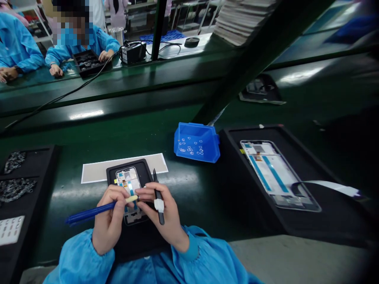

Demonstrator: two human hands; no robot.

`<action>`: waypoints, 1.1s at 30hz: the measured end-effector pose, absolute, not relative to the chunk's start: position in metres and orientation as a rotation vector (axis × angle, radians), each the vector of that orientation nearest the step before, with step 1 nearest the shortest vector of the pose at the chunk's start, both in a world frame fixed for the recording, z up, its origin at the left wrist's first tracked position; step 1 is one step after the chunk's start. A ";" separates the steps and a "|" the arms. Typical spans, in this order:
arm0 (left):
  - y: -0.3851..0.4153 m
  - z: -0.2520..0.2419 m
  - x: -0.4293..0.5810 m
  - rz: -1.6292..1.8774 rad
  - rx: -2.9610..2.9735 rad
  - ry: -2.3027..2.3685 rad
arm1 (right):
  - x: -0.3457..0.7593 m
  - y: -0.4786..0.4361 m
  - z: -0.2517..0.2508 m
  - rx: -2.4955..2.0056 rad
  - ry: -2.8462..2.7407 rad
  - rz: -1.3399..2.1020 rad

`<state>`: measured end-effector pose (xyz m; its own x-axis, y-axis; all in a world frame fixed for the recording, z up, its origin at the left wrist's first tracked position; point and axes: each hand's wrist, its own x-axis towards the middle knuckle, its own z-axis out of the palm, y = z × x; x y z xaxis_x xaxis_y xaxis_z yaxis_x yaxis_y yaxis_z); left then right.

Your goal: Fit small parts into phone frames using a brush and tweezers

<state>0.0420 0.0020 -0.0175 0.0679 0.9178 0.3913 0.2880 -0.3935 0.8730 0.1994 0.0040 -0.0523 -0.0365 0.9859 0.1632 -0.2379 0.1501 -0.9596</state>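
Observation:
My left hand [109,217] is closed around a blue pen-like tool [89,213] with a cream-coloured front end. Black tweezers [158,197] with a white wrapping lie along the fingers of my right hand [166,215], their tips pointing away from me. Its thumb and fingertips pinch together at the tip of the pen-like tool; anything tiny between them cannot be made out. Beneath both hands a phone frame [134,215] with blue strips rests in a black foam tray [145,167], partly covered by my fingers.
A blue bin [197,125] holds several small ring-shaped pieces. To the right, another phone frame [275,169] lies in a larger black tray [299,146]. A compartment tray [44,177] with dark small parts stands at left. A slanted dark post [245,67] crosses the bench; co-workers sit opposite.

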 end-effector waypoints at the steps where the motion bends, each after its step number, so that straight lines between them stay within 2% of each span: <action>1: 0.001 -0.016 0.040 1.307 1.762 1.211 | 0.200 0.005 -0.051 -0.891 -1.109 1.281; 10: -0.002 -0.018 0.024 1.252 2.260 1.132 | 0.203 0.012 -0.036 -0.964 -0.938 1.544; 21: 0.002 -0.008 0.018 1.171 2.519 1.010 | 0.201 0.018 -0.028 -1.027 -1.015 1.530; 26: 0.002 -0.011 0.016 1.191 2.411 0.999 | 0.204 0.020 -0.023 -1.014 -1.096 1.466; 33: 0.002 -0.020 0.025 1.452 1.736 1.204 | 0.201 0.020 -0.020 -0.948 -1.003 1.628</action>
